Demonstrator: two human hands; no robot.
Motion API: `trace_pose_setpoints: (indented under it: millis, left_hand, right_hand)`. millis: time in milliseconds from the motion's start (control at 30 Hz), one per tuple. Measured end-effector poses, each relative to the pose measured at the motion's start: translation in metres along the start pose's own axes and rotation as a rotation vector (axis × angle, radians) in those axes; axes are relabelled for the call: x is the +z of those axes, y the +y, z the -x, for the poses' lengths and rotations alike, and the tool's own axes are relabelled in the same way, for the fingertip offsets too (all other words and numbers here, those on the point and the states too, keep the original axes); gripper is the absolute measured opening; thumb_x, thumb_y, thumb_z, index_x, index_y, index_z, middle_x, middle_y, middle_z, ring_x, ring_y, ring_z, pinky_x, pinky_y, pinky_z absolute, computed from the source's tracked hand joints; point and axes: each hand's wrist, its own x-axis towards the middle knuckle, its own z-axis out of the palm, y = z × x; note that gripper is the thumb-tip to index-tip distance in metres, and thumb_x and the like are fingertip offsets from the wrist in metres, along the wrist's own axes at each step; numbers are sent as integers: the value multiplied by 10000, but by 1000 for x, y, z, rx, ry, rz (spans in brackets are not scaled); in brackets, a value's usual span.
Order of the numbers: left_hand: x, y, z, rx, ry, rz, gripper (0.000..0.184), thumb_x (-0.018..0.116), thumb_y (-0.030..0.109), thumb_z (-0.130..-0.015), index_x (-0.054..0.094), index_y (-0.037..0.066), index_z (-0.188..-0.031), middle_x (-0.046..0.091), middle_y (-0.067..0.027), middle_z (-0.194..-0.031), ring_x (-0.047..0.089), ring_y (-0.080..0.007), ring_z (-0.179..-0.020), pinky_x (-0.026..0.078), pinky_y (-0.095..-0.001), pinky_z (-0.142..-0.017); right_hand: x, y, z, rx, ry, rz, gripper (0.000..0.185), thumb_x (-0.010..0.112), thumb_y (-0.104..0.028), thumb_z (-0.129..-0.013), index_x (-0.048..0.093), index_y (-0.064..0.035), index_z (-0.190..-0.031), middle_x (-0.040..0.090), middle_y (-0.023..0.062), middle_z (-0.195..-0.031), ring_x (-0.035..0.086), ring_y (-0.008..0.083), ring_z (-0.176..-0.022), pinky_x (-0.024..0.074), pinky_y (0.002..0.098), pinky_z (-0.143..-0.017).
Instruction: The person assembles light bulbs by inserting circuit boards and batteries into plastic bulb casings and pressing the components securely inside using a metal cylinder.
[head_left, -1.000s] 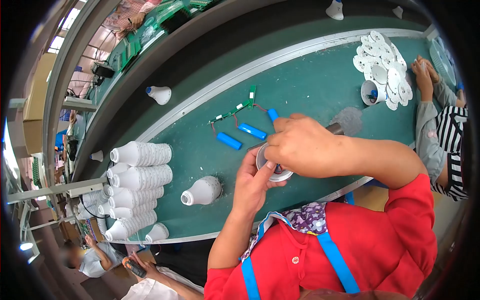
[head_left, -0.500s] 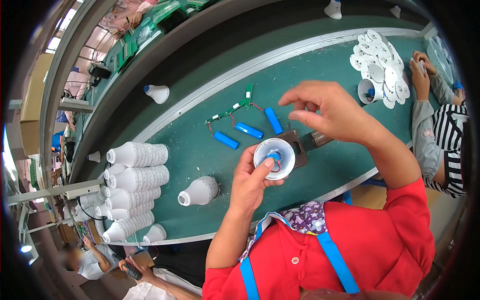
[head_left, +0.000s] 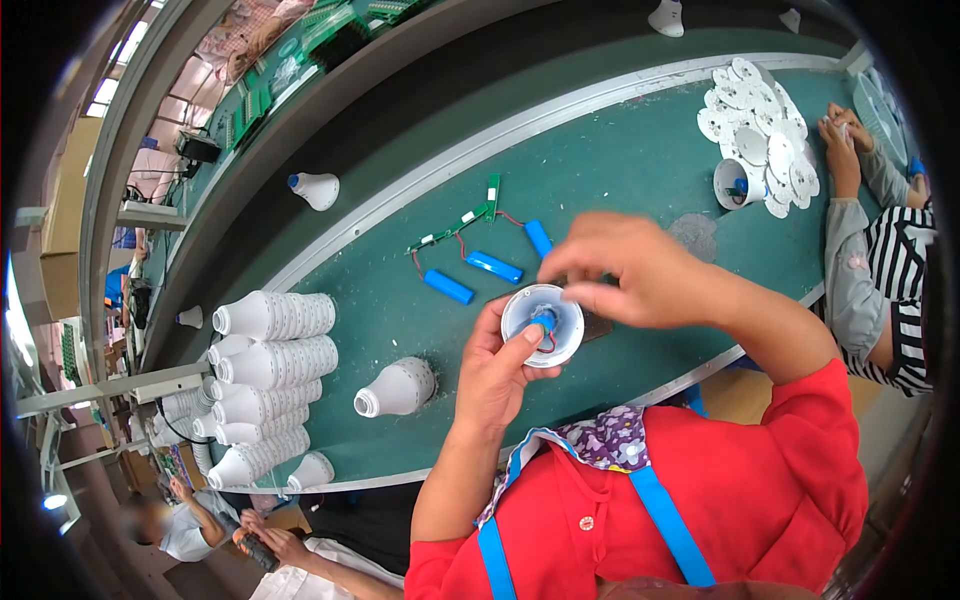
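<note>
My left hand [head_left: 498, 368] grips a white cone-shaped housing [head_left: 568, 342], its thumb inside the rim against a blue part with a red wire. My right hand [head_left: 625, 270] is just right of the housing's rim, fingers apart and slightly blurred, with nothing visible in it. Above the housing, three blue cylinders, one of them the left blue cylinder [head_left: 448, 287], hang by red wires from narrow green circuit boards [head_left: 450, 232] on the green bench. Partly hidden behind the housing and my right hand is a brown metal block [head_left: 597, 327].
Stacked white housings [head_left: 275, 362] stand at the left, with a single housing [head_left: 398, 387] nearer me. White discs [head_left: 755, 125] are heaped at the upper right beside another housing [head_left: 728, 184]. A co-worker's hands [head_left: 842, 150] are at the far right. A metal rail [head_left: 440, 165] edges the bench.
My right hand let go of the housing, rose away, then came back beside its rim. The housing in my left hand now faces up, showing its inside.
</note>
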Motion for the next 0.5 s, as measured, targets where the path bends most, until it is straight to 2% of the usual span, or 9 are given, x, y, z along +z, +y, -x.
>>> trace_pose_setpoints:
  millis: [67, 100, 200, 300, 400, 500]
  left_hand:
    - [-1, -1, -1, -2, -2, 14, 321, 556, 103, -849, 451, 41, -1146, 613, -137, -945, 659, -259, -727, 577, -300, -562]
    - [-2, -2, -1, 2, -12, 22, 316, 554, 103, -852, 452, 42, -1145, 613, -136, -941, 659, -260, -725, 577, -300, -562]
    - [-4, -4, -1, 4, -34, 37, 302, 548, 103, -861, 456, 48, -1143, 614, -131, -929, 657, -263, -722, 575, -296, -561]
    - [-4, -3, 0, -1, -20, 38, 296, 546, 103, -864, 458, 54, -1142, 613, -127, -920, 656, -263, -722, 573, -295, -562]
    - [-6, -4, 0, -6, -19, 22, 301, 547, 102, -862, 458, 55, -1145, 613, -125, -921, 656, -262, -731, 575, -299, -573]
    - [-5, -4, -1, -13, -26, 19, 307, 550, 98, -855, 458, 53, -1144, 612, -124, -928, 656, -256, -731, 576, -300, -578]
  right_hand:
    - [1, -8, -4, -278, -27, 261, 306, 681, -83, -691, 603, -99, -987, 572, 46, -765, 559, 197, -763, 447, 359, -694]
    - [3, -14, -6, -240, -139, 326, 235, 696, -131, -640, 624, -117, -863, 584, 19, -754, 548, 215, -823, 424, 395, -716]
    - [12, -20, -22, -281, -355, 510, 128, 696, -163, -628, 610, -120, -712, 583, 2, -702, 546, 199, -782, 411, 368, -673]
    - [17, -18, -27, -341, -321, 534, 127, 700, -188, -604, 587, -132, -626, 578, -15, -657, 544, 198, -770, 399, 357, -649]
    - [17, -20, -26, -299, -322, 535, 147, 710, -203, -589, 578, -140, -602, 577, -22, -640, 545, 196, -766, 401, 352, -641]
    - [15, -24, -26, -235, -378, 545, 168, 720, -199, -599, 623, -120, -711, 591, 7, -693, 550, 218, -786, 412, 373, -668]
